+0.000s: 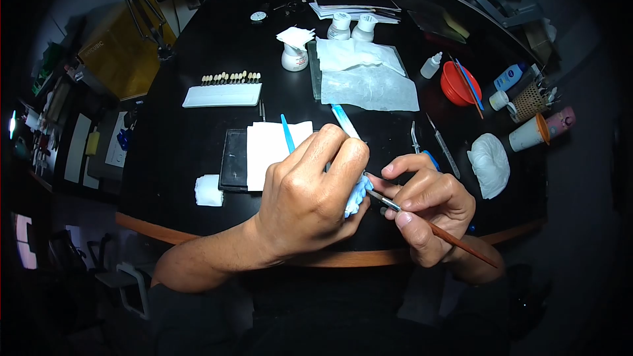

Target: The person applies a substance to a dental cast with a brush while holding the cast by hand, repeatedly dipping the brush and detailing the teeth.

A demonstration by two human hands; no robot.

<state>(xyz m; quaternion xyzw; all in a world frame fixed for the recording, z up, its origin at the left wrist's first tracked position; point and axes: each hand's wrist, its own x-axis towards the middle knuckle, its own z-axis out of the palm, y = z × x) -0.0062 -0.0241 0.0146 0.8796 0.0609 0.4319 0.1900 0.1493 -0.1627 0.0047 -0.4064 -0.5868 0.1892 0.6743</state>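
My left hand [313, 188] is closed around a light blue, bumpy piece [357, 199] that looks like a dental cast; the fingers hide most of it. A slim brush [455, 240] with a reddish-brown handle and metal ferrule is pinched in my right hand [432, 201]. Its tip is at the light blue piece, and whether it touches cannot be made out. Behind my left hand, a blue stick-like handle [287, 133] slants over white paper [267, 158] on a dark slab [233, 158]. A blue-and-white stick [344, 122] also runs behind that hand.
Beyond are a tooth shade guide [222, 95], a jar [295, 59] topped with white pieces, and a sheet-covered slab [369, 89]. On the right are a red bowl [455, 84], a tweezer-like metal tool [445, 148], white wadding [489, 166] and a cup [527, 137]. The wooden table edge [356, 258] is near me.
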